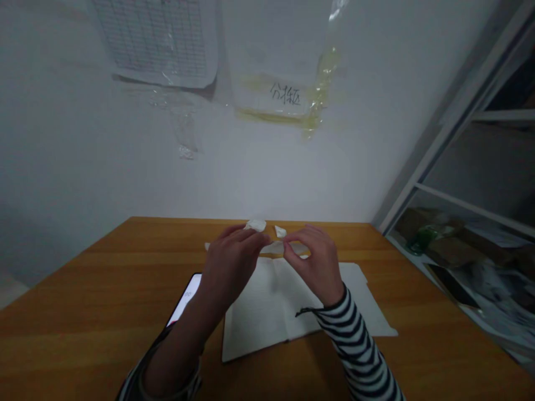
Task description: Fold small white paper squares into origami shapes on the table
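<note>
Paper strip (276, 247) could slip, I judge, if my left grip (234, 259) and right grip (316, 257), both seemingly pinched on it, pull unevenly.

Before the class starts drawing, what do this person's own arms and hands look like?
The left hand and right hand are bare. The black-and-white striped fabric right sleeve ends near the hand; the dark, pale-striped fabric left sleeve ends farther up the arm, partly out of frame.
</note>
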`<state>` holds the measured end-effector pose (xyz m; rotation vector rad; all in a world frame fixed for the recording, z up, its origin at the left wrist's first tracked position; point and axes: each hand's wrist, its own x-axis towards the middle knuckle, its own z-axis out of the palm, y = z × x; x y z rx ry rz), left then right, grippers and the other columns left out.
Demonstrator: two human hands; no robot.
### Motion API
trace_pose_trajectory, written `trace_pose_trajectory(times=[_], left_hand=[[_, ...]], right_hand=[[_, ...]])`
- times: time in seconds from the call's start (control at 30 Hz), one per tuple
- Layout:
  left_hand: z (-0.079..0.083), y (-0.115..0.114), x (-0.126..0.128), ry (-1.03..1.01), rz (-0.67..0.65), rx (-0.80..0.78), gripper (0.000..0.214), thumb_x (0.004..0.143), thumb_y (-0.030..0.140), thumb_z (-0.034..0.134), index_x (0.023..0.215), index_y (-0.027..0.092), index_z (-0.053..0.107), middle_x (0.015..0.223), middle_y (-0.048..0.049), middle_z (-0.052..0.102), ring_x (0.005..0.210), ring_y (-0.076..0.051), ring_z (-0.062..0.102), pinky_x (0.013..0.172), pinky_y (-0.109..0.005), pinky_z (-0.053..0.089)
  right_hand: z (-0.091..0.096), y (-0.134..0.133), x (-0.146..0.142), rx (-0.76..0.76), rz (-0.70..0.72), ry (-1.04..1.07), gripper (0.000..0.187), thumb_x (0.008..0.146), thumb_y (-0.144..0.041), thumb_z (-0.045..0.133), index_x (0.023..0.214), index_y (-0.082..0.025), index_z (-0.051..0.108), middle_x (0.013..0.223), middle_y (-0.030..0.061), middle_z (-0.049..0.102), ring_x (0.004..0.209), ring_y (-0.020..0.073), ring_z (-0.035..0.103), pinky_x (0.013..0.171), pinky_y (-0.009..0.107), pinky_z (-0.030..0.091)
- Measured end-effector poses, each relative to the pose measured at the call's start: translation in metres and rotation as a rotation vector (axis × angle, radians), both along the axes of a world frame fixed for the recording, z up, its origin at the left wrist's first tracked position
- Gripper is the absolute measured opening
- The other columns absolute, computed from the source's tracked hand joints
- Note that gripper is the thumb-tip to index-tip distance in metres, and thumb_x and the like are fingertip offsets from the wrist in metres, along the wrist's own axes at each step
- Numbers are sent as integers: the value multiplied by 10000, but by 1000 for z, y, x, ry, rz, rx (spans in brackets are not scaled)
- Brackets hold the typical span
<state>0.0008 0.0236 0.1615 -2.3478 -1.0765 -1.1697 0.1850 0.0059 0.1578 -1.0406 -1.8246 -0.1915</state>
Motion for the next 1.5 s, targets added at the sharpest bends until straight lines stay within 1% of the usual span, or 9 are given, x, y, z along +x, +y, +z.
trace_pose_trajectory(times=[0.1,0.3,0.53,0.77,1.03,1.17,1.3,1.4,1.5], left_hand=[[-2,0,5,73,-27,20,180,927,159,554,932,217,725,853,-28,760,828,-203,689,877,-366,523],[-9,3,11,58,28,16,220,890,114,542,853,223,730,779,-28,750,749,-199,692,789,-343,543],[-7,4,6,60,36,21,184,896,111,550,862,207,703,814,-28,734,816,-212,679,863,-369,521],[-7,4,9,21,-31,-44,148,942,236,556,904,200,695,846,-37,729,803,-202,662,813,-353,520],[-4,-3,10,74,43,8,160,892,135,576,830,214,701,767,-7,711,774,-197,667,902,-373,495],[2,-4,4,89,97,-19,175,868,119,581,816,225,710,764,-4,718,770,-201,675,936,-401,483],[8,1,-13,29,212,22,167,848,115,597,819,225,719,801,-13,739,791,-223,681,947,-432,480],[10,1,-18,23,219,17,156,855,131,602,812,222,721,793,-14,741,786,-224,682,949,-437,482],[8,-1,-9,57,166,5,169,858,117,592,821,218,723,785,-16,736,768,-222,682,939,-437,489]], right_hand=[[-5,5,-7,7,-35,-31,94,819,-150,628,798,-219,688,779,13,734,784,192,671,951,405,475],[-15,11,-13,13,-35,0,99,804,-148,620,807,-218,690,786,15,742,777,185,683,1013,412,469],[-11,9,-1,-44,-18,37,61,813,-185,646,795,-219,692,782,4,736,774,181,687,1054,466,446],[-12,7,-3,-89,34,116,65,815,-186,663,820,-229,712,820,0,759,776,176,703,1047,440,463],[-10,1,-15,-49,-9,97,74,806,-173,655,809,-223,710,806,-4,755,778,175,701,1058,444,451],[-9,5,2,0,-55,95,80,800,-170,649,780,-227,701,791,-19,752,760,165,703,1076,469,439],[-5,14,38,94,-207,182,85,807,-179,646,798,-222,719,810,-6,763,723,165,706,1109,515,399],[-1,15,40,97,-138,205,122,844,-200,636,917,-231,728,920,10,774,819,175,720,1115,507,395],[0,8,17,46,-6,103,149,850,-202,651,983,-240,707,1015,14,764,967,189,700,1133,499,371]])
